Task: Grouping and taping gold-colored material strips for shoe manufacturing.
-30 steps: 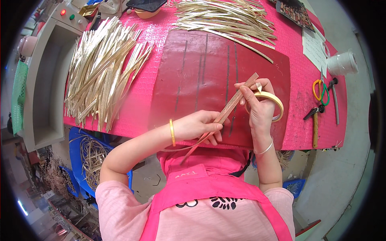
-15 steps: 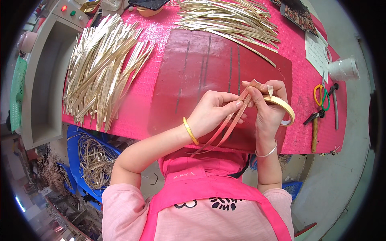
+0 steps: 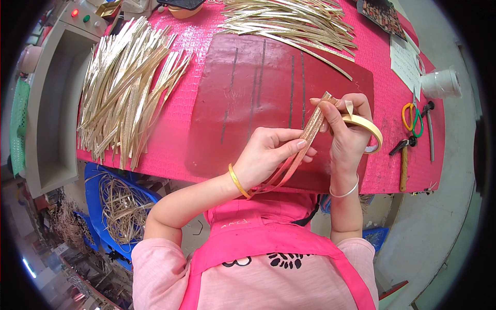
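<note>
Glittery gold strips (image 3: pixel 314 125) with a reddish underside lie together between my hands, over the dark red mat (image 3: pixel 217 103). My left hand (image 3: pixel 274 155) pinches them between thumb and fingers, and their tails hang down toward my left wrist. My right hand (image 3: pixel 343 124) grips the upper ends of the strips with thumb and fingertips. A roll of cream tape (image 3: pixel 374 133) hangs around fingers of that same hand, with a loose tape end (image 3: pixel 349 107) sticking up. How many strips are held I cannot tell.
Loose gold strips (image 3: pixel 124 93) are heaped at the left, more strips (image 3: pixel 294 26) at the far side. Scissors (image 3: pixel 412 119), a hammer (image 3: pixel 404 165), a paper sheet (image 3: pixel 405 64) and a white spool (image 3: pixel 440 83) lie at the right. A blue basket (image 3: pixel 98 206) of strips stands below the left edge.
The strips, spread apart before, now lie together with their glittery side showing. My left hand has slid slightly down along them. The view has shifted a little.
</note>
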Tool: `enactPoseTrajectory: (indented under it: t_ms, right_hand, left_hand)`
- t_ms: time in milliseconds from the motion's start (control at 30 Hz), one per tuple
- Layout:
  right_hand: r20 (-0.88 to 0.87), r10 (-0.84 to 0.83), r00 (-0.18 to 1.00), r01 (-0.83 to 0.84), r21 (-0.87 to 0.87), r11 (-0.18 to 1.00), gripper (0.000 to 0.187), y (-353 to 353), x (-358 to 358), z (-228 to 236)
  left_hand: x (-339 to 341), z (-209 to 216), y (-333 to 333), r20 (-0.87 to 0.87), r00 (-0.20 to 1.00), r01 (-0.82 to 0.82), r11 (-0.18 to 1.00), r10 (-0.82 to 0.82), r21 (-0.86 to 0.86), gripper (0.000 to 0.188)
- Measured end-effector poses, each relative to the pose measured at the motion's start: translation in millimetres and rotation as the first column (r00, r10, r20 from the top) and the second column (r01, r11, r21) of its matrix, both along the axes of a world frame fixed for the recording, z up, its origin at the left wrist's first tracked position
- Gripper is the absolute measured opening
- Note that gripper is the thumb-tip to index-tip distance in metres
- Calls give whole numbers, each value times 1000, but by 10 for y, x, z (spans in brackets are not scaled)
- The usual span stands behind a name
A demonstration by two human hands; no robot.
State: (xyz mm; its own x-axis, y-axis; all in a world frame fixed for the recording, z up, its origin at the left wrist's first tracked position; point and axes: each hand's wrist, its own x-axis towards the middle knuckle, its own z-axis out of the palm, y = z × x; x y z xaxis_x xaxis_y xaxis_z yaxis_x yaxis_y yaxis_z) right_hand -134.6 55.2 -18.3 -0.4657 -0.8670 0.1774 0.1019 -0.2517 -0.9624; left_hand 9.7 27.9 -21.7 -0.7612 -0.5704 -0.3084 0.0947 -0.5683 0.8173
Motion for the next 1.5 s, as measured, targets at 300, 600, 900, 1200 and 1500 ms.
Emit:
enactPoseTrajectory:
  t_ms: [300, 600, 900, 1200, 1500]
  right_hand:
    - [96, 29, 995, -32, 26, 999, 18, -72, -41, -75]
    - [97, 25, 995, -30, 41, 999, 16, -90, -46, -125]
    - [37, -48, 998, 49, -22, 999, 17, -93, -64, -232]
    - [-380, -95, 920, 87, -40, 995, 30, 179, -139, -247]
    - [-163, 191, 968, -161, 179, 971, 70, 357, 202, -236]
  left_hand:
    - [176, -164, 173, 130, 991, -32, 998, 25, 55, 25]
    - [172, -122, 166, 169, 985, -57, 993, 38, 104, 24]
    - [122, -175, 180, 114, 993, -60, 964, 32, 260, 26]
    - [137, -193, 117, 179, 977, -142, 980, 116, 139, 24]
    - [132, -29, 59, 100, 990, -123, 959, 101, 254, 24]
